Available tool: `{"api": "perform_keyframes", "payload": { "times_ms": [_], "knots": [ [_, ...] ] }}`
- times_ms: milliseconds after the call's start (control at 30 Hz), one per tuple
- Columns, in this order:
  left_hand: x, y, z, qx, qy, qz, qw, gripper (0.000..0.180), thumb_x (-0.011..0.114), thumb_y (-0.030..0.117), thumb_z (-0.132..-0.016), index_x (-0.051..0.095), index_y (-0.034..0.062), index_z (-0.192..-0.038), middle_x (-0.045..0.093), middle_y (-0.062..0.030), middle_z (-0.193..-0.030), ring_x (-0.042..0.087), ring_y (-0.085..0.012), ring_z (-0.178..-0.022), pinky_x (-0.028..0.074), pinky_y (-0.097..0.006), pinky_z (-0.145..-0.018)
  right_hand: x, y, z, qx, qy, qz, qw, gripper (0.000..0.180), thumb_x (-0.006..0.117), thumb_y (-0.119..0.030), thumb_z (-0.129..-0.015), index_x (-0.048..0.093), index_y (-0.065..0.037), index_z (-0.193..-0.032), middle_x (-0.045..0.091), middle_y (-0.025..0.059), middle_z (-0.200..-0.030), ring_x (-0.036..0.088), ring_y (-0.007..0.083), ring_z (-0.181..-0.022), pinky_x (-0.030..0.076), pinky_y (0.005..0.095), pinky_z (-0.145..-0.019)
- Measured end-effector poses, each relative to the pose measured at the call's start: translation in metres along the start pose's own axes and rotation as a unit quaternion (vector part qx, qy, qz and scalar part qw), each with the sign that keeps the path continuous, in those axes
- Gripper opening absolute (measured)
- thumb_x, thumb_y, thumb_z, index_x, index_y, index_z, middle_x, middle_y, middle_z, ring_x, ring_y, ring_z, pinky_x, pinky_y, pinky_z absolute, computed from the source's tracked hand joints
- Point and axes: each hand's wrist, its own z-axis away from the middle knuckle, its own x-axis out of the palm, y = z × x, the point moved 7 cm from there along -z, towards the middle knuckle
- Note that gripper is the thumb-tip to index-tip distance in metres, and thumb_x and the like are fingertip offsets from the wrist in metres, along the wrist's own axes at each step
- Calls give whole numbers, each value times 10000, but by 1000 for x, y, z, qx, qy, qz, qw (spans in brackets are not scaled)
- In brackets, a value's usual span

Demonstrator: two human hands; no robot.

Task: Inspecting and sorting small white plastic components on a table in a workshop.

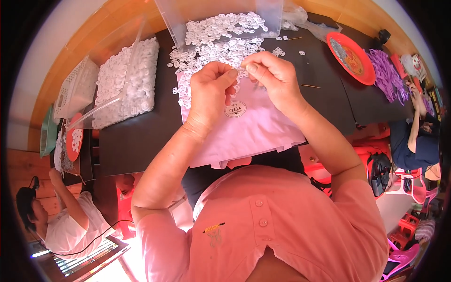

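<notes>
My left hand (210, 87) is closed in a pinch, thumb against forefinger, with its fingertips close to those of the other hand. My right hand (276, 77) pinches too. Whatever sits between the fingertips is too small to make out. Both are raised over a pink cloth bag (253, 129) with a round printed label, spread on the dark table toward my lap. Just beyond my fingers lies a loose heap of small white plastic pieces with holes (225, 52), some of them resting on the bag's far edge.
Behind the heap, a clear plastic bin (171, 23) holds more white pieces. White rounded pieces fill a transparent box (127, 80) at left. A red plate (369, 73) with small metal parts and purple strips (387, 75) lie at right. Other people sit at both sides.
</notes>
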Motion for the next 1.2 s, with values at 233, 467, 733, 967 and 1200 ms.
{"api": "perform_keyframes", "payload": {
  "times_ms": [233,467,733,967,1200],
  "knots": [
    [-8,-7,-2,-16,15,29,999,79,630,72,-883,613,3,-848,592,-22,-687,516,-64,-535,386,-209,-413,3,-4,-2,-75,5,89,993,67,597,-1,-883,589,-6,-950,635,71,-782,599,139,-703,481,272,-644],
    [-3,-12,3,-31,-16,18,999,109,632,99,-900,619,-9,-907,607,-35,-735,538,-89,-570,398,-224,-466,4,-1,-2,-93,-27,136,986,70,593,20,-838,573,-12,-896,628,96,-779,612,189,-694,481,291,-639],
    [-6,-21,2,-23,-29,22,999,120,636,106,-888,625,-13,-903,609,-42,-728,522,-86,-550,376,-223,-442,9,2,1,-49,-50,115,991,36,608,-16,-870,590,-2,-898,607,49,-769,564,120,-692,460,266,-639],
    [-33,-17,-8,-39,48,86,994,110,639,101,-846,616,-7,-854,594,-50,-696,522,-100,-537,366,-235,-412,-19,8,-49,17,-58,243,968,103,638,-66,-860,625,11,-926,651,18,-792,559,56,-732,454,231,-656],
    [-43,-18,-17,-27,74,140,987,119,628,104,-831,600,-10,-812,593,-62,-686,527,-115,-520,381,-246,-401,-3,87,-123,-17,-124,529,839,178,572,-129,-792,704,-160,-909,692,96,-857,659,298,-856,497,428,-703]
  ]
}}
